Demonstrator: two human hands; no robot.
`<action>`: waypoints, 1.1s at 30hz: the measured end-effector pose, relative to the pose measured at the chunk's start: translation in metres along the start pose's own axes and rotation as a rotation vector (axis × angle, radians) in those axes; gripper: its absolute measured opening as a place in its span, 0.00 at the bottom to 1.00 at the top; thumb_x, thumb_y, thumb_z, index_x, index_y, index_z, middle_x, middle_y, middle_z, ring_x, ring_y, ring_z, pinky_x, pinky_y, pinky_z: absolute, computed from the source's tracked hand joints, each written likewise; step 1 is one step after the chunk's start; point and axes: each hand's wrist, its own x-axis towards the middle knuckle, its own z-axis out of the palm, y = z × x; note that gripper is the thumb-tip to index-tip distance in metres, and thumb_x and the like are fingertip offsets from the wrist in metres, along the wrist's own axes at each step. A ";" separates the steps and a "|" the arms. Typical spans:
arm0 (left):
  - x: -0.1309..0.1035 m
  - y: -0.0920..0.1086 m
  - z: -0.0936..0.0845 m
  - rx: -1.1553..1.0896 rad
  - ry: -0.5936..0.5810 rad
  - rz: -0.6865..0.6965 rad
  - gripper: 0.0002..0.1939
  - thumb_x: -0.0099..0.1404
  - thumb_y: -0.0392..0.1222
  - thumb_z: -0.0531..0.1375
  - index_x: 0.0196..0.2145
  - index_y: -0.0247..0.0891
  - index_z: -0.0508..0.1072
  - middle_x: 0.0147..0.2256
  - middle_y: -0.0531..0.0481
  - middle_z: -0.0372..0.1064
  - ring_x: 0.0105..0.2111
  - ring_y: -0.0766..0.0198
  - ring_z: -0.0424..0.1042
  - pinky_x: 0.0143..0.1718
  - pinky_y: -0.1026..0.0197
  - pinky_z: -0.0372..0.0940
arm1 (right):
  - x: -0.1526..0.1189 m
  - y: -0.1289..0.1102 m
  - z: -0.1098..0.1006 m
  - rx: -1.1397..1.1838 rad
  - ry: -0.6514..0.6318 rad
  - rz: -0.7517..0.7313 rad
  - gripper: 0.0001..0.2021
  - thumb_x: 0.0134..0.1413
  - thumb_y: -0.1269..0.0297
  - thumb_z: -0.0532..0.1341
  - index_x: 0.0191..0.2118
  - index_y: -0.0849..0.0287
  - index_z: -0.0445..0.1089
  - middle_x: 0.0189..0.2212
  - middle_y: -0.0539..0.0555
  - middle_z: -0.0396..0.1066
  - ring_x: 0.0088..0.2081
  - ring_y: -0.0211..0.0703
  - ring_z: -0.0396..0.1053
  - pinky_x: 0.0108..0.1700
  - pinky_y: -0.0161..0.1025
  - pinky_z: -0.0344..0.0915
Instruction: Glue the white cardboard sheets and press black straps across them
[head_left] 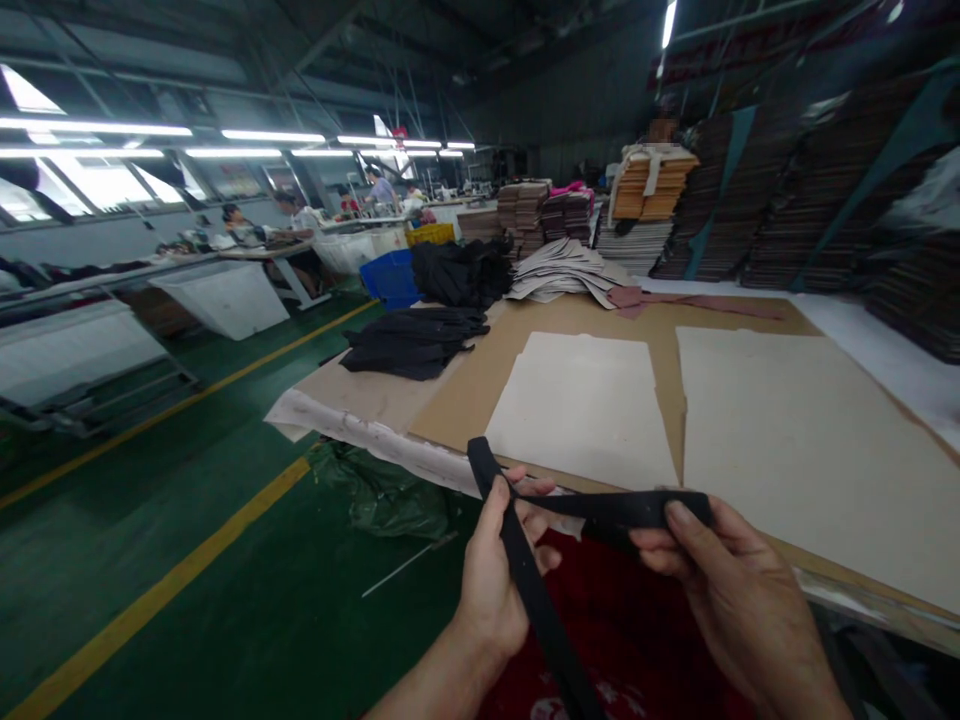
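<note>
A long black fabric strap (600, 508) is stretched between both hands at the near edge of the worktable (480, 385). My left hand (495, 575) pinches the strap where it bends, and one end runs down past my wrist toward the bottom of the view. My right hand (731, 595) grips the other part of the strap, thumb on top. Both hands hover just in front of the table edge, above something red (637, 640) below them.
Two pale sheets (581, 405) (810, 450) lie on the brown table. Black fabric piles (412, 342) sit at its far left, tall stacks of flat pieces (750, 200) behind. Green floor with yellow lines (187, 560) lies left; people work at distant tables (300, 215).
</note>
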 end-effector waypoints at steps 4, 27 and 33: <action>0.017 0.016 -0.010 -0.031 -0.004 0.105 0.16 0.58 0.42 0.68 0.42 0.37 0.71 0.39 0.50 0.71 0.27 0.74 0.68 0.12 0.77 0.51 | 0.011 -0.001 0.005 0.006 0.011 0.016 0.28 0.33 0.55 0.78 0.39 0.62 0.69 0.24 0.59 0.77 0.23 0.40 0.74 0.24 0.27 0.72; 0.058 0.117 -0.027 1.012 0.101 0.110 0.21 0.52 0.50 0.71 0.40 0.38 0.72 0.19 0.56 0.66 0.17 0.73 0.57 0.17 0.72 0.48 | 0.058 -0.025 -0.028 -0.812 -0.025 -0.102 0.25 0.43 0.42 0.67 0.45 0.52 0.73 0.25 0.49 0.69 0.26 0.43 0.68 0.24 0.33 0.66; 0.101 0.129 -0.010 1.336 0.013 0.168 0.18 0.49 0.50 0.70 0.35 0.38 0.77 0.24 0.49 0.74 0.24 0.60 0.73 0.27 0.63 0.66 | 0.081 -0.028 -0.025 -0.981 0.007 -0.073 0.28 0.42 0.38 0.63 0.42 0.55 0.75 0.26 0.51 0.72 0.27 0.44 0.70 0.25 0.35 0.66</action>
